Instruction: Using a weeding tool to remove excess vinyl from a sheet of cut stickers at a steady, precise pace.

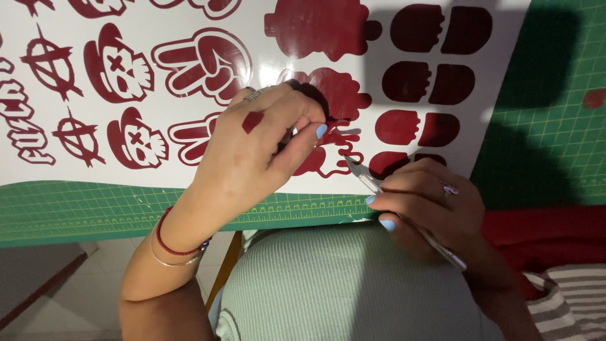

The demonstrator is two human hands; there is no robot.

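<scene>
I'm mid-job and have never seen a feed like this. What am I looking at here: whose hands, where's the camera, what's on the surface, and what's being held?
There is no machine: a person works with bare hands, filmed by one camera on their head, looking down. On a green cutting mat lies a white sheet of dark red stickers: skulls, hand signs, rounded shapes. The left hand pinches a bit of red film at a half-peeled sticker; a red scrap clings to its back. The right hand holds a thin craft knife like a pen, tip on the sheet.

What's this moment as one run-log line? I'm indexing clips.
left hand: pinching dark red vinyl piece | right hand: holding craft knife, tip at sticker sheet | green cutting mat underneath
</scene>
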